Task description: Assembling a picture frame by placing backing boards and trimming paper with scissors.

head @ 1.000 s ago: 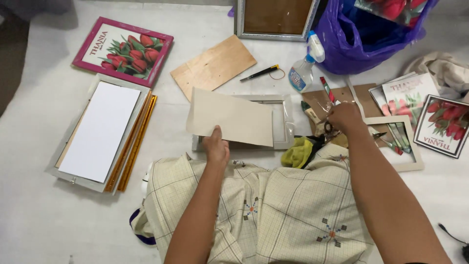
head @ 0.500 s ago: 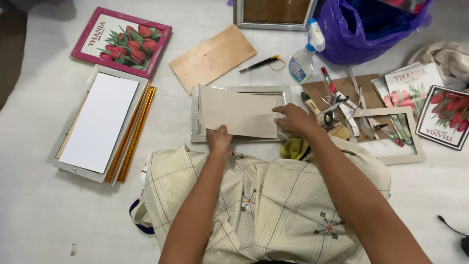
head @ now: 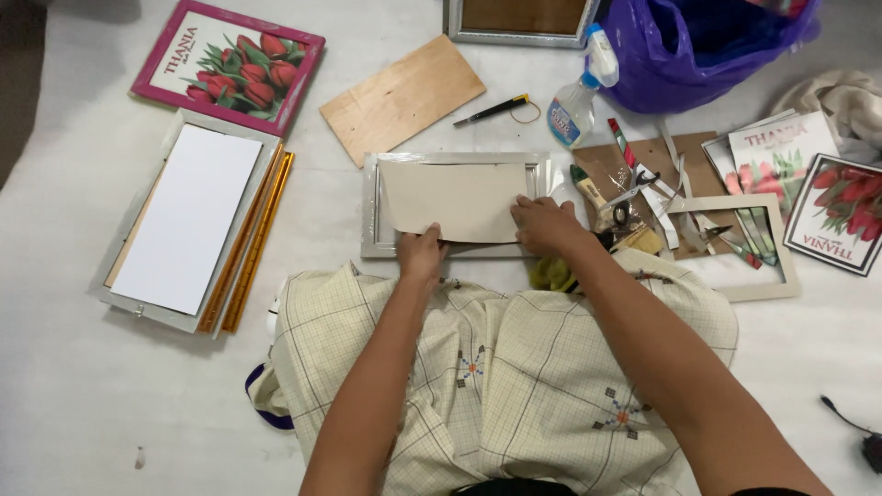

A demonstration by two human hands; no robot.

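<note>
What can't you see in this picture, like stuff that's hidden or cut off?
- Head view: inside of the silver frame, covered by the beige card that the left hand and right hand press down.
- Wooden-backed frame, cut off by the top edge.
- Contents of the purple bag, hidden in its folds.
- Black thing at the right edge, too small to tell.

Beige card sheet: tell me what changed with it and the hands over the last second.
The right hand left the tool pile and came across to the beige card sheet. The sheet, earlier lifted and tilted, now lies lower inside the silver frame. The left hand kept its hold on the bottom edge. The plywood board and spray bottle stayed put.
</note>
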